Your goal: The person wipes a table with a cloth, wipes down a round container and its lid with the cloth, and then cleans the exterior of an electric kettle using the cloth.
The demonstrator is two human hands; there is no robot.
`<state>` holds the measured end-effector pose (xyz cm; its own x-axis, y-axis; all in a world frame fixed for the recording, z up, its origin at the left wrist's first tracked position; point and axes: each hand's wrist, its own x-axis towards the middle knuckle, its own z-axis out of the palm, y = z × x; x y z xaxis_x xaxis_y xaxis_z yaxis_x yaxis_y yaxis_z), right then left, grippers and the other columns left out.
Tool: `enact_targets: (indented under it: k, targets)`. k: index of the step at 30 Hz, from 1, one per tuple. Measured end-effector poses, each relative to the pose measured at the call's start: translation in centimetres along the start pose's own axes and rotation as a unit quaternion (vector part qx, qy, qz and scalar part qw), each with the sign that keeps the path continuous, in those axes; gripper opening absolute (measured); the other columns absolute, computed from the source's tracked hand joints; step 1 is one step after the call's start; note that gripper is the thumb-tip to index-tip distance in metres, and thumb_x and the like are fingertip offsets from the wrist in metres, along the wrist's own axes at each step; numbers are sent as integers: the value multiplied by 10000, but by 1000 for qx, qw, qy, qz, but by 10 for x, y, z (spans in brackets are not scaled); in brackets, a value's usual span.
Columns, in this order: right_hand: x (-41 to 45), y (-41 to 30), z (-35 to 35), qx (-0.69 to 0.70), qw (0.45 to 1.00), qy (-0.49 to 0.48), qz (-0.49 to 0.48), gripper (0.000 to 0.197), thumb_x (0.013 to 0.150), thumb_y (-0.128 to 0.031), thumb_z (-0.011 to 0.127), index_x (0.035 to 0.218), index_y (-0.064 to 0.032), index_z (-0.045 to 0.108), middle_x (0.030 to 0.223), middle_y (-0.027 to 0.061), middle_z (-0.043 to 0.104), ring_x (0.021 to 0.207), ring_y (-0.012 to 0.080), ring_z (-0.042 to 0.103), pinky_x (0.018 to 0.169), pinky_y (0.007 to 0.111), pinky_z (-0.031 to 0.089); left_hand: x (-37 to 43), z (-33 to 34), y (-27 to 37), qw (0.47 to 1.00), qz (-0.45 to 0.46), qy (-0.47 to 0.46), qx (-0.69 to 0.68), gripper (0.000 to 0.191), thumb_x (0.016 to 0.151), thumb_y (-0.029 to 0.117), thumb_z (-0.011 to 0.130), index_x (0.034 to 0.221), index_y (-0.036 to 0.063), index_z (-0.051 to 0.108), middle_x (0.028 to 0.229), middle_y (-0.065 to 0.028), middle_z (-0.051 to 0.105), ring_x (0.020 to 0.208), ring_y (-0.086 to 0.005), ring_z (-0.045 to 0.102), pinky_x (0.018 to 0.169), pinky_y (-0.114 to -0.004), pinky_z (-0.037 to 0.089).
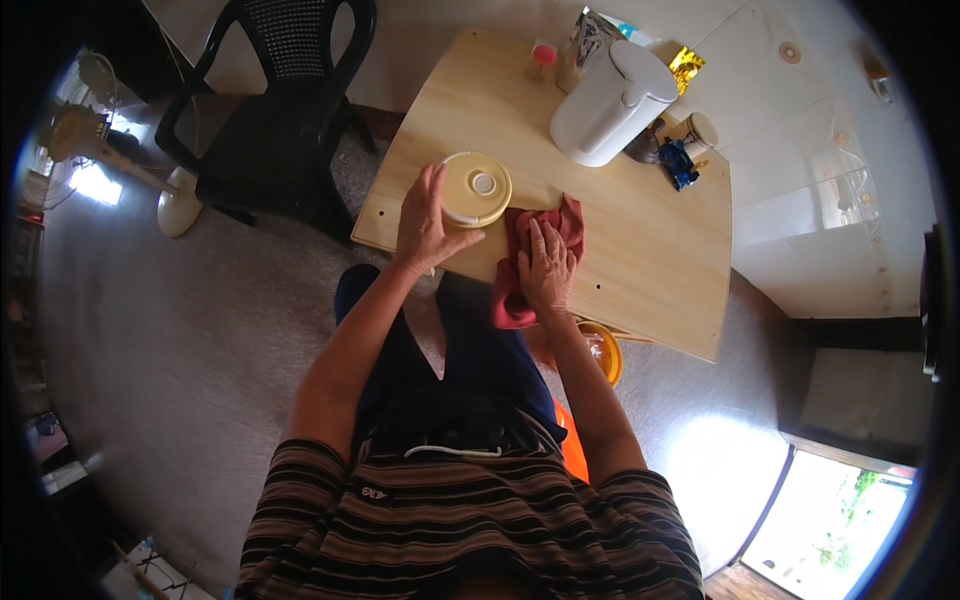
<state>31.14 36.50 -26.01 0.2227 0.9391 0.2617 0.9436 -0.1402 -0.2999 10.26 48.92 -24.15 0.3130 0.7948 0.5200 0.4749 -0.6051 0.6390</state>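
Note:
A round, pale-yellow container with a lid and a small round knob stands near the front left of the wooden table. My left hand curves around its left side, fingers at the far rim and thumb at the near side. Just to the right, my right hand lies palm down on a crumpled red cloth, pressing it against the tabletop. One end of the cloth hangs over the front edge. Its folds beneath my palm are hidden.
Toward the back stand a white lidded canister, a red-topped jar, a cream-lidded jar and a blue foil packet. A black plastic chair is at the left. An orange basin sits below the table's front edge.

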Motion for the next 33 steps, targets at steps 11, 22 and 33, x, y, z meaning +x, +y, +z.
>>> enact_targets:
  k: [11,22,33]
  targets:
    - [23,-4,22,-50,997,40,38,555,854,-227,582,1400,-208,489,1431,134,465,1327,326,422,1057,581,317,80,49,-29,995,-45,-23,82,993,755,376,816,1490,69,224,1419,-293,347,1256,-458,451,997,-472,474]
    - [59,-4,38,-39,996,75,6,499,852,-212,568,1349,-223,523,1400,97,502,1295,300,455,1051,549,321,90,28,-104,997,-15,-74,8,828,889,250,690,1513,0,206,1441,-254,424,1300,-381,462,1079,-407,394]
    - [105,-139,88,71,995,48,-46,412,933,-350,493,1317,-218,564,1369,69,517,1254,280,463,1062,508,291,24,-5,-82,993,-61,-9,-101,559,1021,409,429,1453,55,415,1343,-217,564,1194,-356,561,1004,-419,421]
